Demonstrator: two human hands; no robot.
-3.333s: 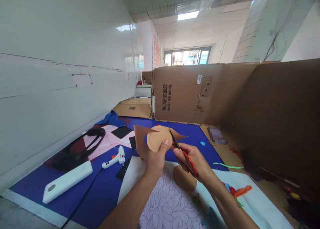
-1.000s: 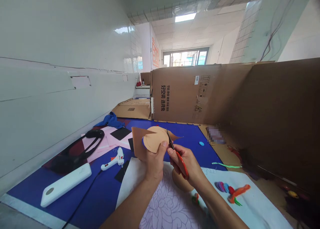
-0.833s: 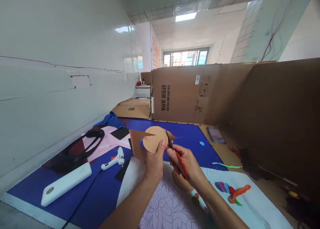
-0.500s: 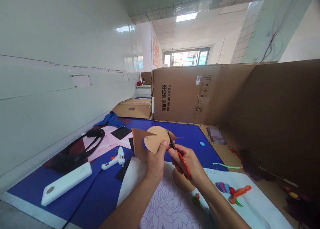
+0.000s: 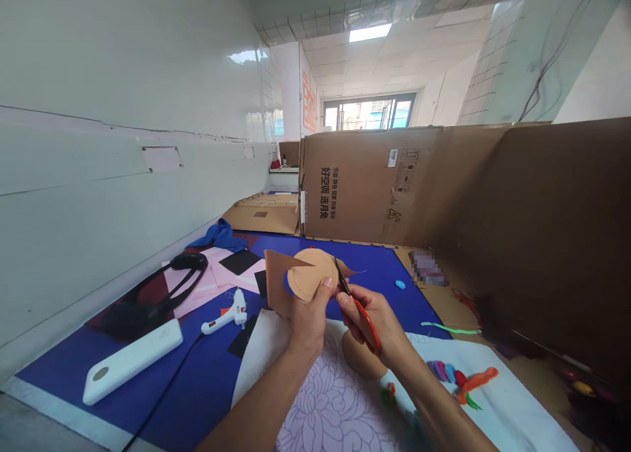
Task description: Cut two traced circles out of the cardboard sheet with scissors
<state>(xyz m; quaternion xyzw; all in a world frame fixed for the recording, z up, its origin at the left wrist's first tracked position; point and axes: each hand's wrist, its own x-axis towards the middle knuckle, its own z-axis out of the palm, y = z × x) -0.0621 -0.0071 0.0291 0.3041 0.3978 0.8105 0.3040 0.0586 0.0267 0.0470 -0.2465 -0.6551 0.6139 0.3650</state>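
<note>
My left hand [image 5: 308, 320] pinches a piece of brown card [image 5: 315, 274], its thumb on top. The card has a rounded part with a curved line drawn inside its edge, and a loose flap [image 5: 280, 281] sticks out to the left. Closed around the red handles of a pair of scissors [image 5: 369, 327] is my right hand [image 5: 382, 317]. The dark blades lie at the card's right edge, where a pointed strip juts out behind them. Below my hands, another brown rounded piece [image 5: 362, 360] rests on a white sheet [image 5: 330, 406] with a flower line drawing.
Left on the blue mat [image 5: 207, 386] are a white glue gun [image 5: 227, 315] with its cord, a long white device [image 5: 133, 363] and black straps [image 5: 182, 288]. Colourful fuzzy pieces [image 5: 446, 371] lie on the sheet at right. Large cardboard walls [image 5: 359, 182] stand behind.
Both hands, with the card and scissors, have shifted very slightly to the right. My grip on each looks the same.
</note>
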